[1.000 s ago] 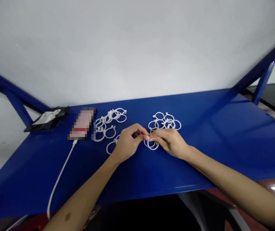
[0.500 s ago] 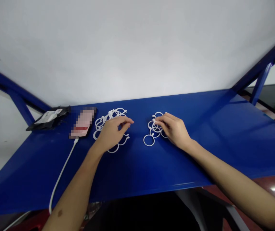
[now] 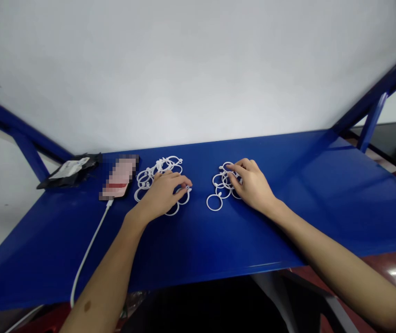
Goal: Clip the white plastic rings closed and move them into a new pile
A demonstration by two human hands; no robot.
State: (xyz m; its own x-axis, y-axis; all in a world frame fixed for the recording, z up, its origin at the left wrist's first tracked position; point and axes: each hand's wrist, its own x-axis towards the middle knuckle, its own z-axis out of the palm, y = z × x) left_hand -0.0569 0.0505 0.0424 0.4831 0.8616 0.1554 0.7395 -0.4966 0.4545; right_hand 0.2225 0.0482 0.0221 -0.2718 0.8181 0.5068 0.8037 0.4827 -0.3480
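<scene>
One plain white wall [image 3: 198, 69] fills the upper half, running out of view at the top. Below it spreads a blue table [image 3: 225, 240], its near left corner cut off, with blue metal bars [image 3: 386, 83] rising at both ends. Both forearms leave at the bottom: the left hand [image 3: 161, 194] lies over part of the left group of white curtain rings [image 3: 159, 165], hiding several, while the right hand [image 3: 253, 182] covers the far side of the right group of white curtain rings [image 3: 224, 180]. Its grip looks loose, thumb and forefinger parted on the rings; its other fingers are hard to make out. Left of the rings lie a black plastic packet [image 3: 83, 174] and a smartphone [image 3: 118, 178], its screen blurred into blocks, with a white charging cable [image 3: 87, 252] dropping past the table's edge. Smallest is a single curtain ring [image 3: 187, 200], pinched at its eyelet by the left grip, its far side hidden by fingers.
</scene>
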